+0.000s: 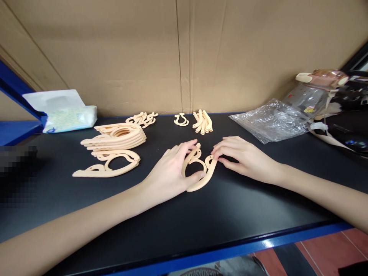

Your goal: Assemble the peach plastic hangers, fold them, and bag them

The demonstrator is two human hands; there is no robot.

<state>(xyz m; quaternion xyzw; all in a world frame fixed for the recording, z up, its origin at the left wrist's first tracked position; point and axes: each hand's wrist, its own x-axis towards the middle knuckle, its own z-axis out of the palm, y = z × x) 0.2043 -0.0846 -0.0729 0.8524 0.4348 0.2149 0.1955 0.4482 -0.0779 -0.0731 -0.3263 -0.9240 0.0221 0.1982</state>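
Note:
Both hands meet at the middle of the black tabletop [201, 222] over peach plastic hanger pieces [198, 170]. My left hand [172, 172] pinches the curved hook piece between thumb and fingers. My right hand [241, 157] presses its fingertips on the long curved arm beside it. The two pieces touch each other between the hands.
A stack of assembled peach hangers [115, 142] lies at the left, with one more hanger [109, 166] in front of it. Small hook pieces [142, 119], a single hook [181, 120] and curved bars [202, 122] lie at the back. A tissue pack [66, 115], clear bag [273, 120] and bottle [316, 92] stand aside.

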